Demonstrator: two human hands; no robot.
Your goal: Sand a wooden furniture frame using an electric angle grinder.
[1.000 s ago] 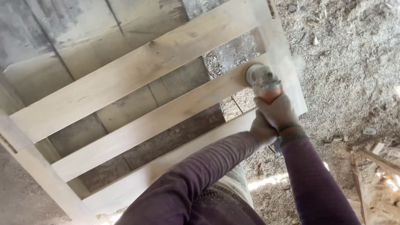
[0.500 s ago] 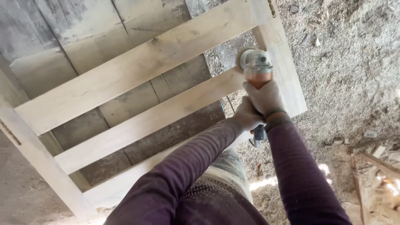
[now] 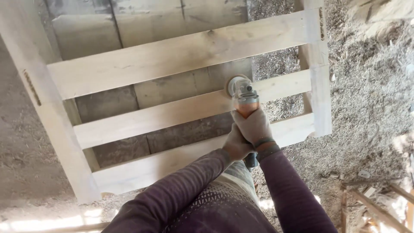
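Both hands are gripping the grinder [image 3: 243, 96] with fingers closed: right hand [image 3: 254, 126] in front, left hand [image 3: 236, 145] behind, disc pressing on the frame's [image 3: 172, 56] middle slat [image 3: 164, 115].

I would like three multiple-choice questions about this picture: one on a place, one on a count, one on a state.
1. Where does the grinder's disc rest?
A) on the middle rail
B) on the sawdust floor
C) on the top rail

2. How many cross rails does the wooden frame show?
A) one
B) three
C) six

3. How is the grinder held?
A) by both hands
B) by one hand only
C) lying unheld

Answers: 1 A, the disc meets the middle rail. 2 B, three pale rails span the frame. 3 A, the right hand and left hand both grip it.
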